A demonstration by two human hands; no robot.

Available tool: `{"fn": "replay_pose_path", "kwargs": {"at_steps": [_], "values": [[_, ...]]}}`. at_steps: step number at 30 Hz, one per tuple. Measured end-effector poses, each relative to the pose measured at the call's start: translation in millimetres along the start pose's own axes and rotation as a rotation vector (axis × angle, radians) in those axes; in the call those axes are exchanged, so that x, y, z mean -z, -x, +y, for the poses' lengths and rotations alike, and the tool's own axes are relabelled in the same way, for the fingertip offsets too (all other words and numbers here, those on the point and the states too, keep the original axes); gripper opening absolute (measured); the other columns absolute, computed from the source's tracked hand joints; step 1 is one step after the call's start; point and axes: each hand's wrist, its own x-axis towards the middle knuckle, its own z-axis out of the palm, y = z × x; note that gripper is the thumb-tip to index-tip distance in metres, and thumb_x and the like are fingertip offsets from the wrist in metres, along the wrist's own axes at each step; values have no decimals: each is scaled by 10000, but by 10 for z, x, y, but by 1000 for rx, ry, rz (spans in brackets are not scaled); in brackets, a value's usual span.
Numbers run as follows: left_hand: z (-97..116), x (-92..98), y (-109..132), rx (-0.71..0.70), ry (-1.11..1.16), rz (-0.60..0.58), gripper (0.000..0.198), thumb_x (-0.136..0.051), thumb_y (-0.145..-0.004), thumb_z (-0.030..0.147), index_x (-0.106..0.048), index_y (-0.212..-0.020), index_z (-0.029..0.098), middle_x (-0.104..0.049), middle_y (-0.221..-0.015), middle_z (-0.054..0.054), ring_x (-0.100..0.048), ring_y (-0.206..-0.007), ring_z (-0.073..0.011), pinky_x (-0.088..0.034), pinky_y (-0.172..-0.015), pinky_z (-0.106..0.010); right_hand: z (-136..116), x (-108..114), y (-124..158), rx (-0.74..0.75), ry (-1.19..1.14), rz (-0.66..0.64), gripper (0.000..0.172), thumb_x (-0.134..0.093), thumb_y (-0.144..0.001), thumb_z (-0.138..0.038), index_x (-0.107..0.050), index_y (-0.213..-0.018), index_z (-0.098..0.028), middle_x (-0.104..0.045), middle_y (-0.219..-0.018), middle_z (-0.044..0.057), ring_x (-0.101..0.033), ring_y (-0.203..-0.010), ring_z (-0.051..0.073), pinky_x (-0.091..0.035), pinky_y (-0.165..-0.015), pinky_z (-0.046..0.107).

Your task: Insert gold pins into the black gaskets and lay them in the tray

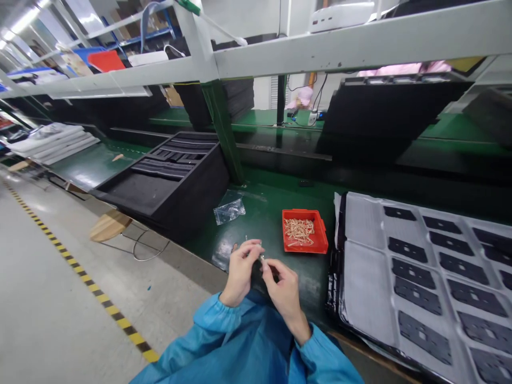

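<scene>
Close together above the front edge of the green bench point(264, 200), both hands are pinched around something tiny. My left hand point(241, 269) has thumb and fingertips closed on a small shiny metal piece point(262, 257), whose exact kind is too small to make out. From the other side, my right hand point(283, 285) pinches at the same spot, its fingertips nearly touching the left ones. Beyond the right hand stands a red tray point(325, 242) with a heap of thin gold-coloured metal pieces point(299, 231). A clear plastic bag point(230, 209) lies flat past the left hand.
To the right, a white divided tray point(362, 277) carries rows of flat black plates point(418, 293). A large black foam box point(192, 197) stands at left beside a green post point(224, 133). A wooden stool point(110, 224) is below the bench. Another person's pink sleeve point(400, 69) shows at the back.
</scene>
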Motion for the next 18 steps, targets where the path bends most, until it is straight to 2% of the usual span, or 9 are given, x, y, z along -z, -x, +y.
{"fn": "replay_pose_path", "kwargs": {"at_steps": [3, 6, 7, 9, 12, 15, 18], "values": [[124, 148, -162, -35, 155, 127, 416, -762, -835, 607, -721, -840, 193, -642, -771, -2, -545, -652, -103, -485, -649, -241, -181, 223, 69, 112, 31, 56, 167, -609, -940, -176, -763, -988, -220, -771, -874, 37, -731, -768, 154, -589, -736, 254], [327, 289, -257, -73, 238, 114, 453, -811, -779, 639, -702, -842, 204, -517, -609, 54, -491, -580, -87, -472, -629, -220, -206, 480, 29, 149, 89, 205, 150, -653, -915, -213, -766, -1009, -237, -781, -978, 74, -744, -903, 204, -598, -864, 339], [388, 308, -250, -78, 241, 84, 441, -831, -770, 621, -710, -835, 202, -533, -605, 48, -511, -585, -92, -479, -634, -222, -173, 539, -12, 101, 116, 253, 139, -654, -918, -244, -767, -998, -234, -774, -987, 84, -739, -896, 210, -601, -859, 354], [483, 291, -185, -75, 210, -5, 380, -855, -779, 549, -739, -808, 188, -615, -636, 12, -574, -610, -113, -502, -647, -236, -81, 595, -96, -22, 149, 277, 189, -657, -927, -299, -762, -1048, -198, -750, -963, 105, -720, -777, 199, -610, -729, 339], [555, 162, -39, -45, 115, -185, 257, -858, -809, 403, -798, -783, 154, -708, -673, -54, -654, -634, -161, -535, -655, -264, 16, 546, -130, -168, 60, 167, 382, -674, -933, -395, -708, -1218, -144, -737, -923, 99, -674, -603, 152, -577, -536, 273], [583, 9, 69, -43, -18, -355, 160, -771, -873, 285, -838, -969, 177, -748, -749, -58, -698, -680, -182, -562, -703, -286, -6, 440, -64, -287, -173, 25, 486, -707, -905, -499, -692, -1242, -149, -751, -962, 97, -708, -692, 151, -611, -631, 260], [604, -37, 102, -78, -156, -507, 300, -652, -928, 221, -787, -1196, 231, -735, -773, -21, -703, -739, -172, -557, -746, -275, -77, 371, -31, -321, -245, 22, 411, -703, -905, -537, -730, -1067, -160, -743, -858, 68, -671, -653, 134, -578, -620, 236]]}}
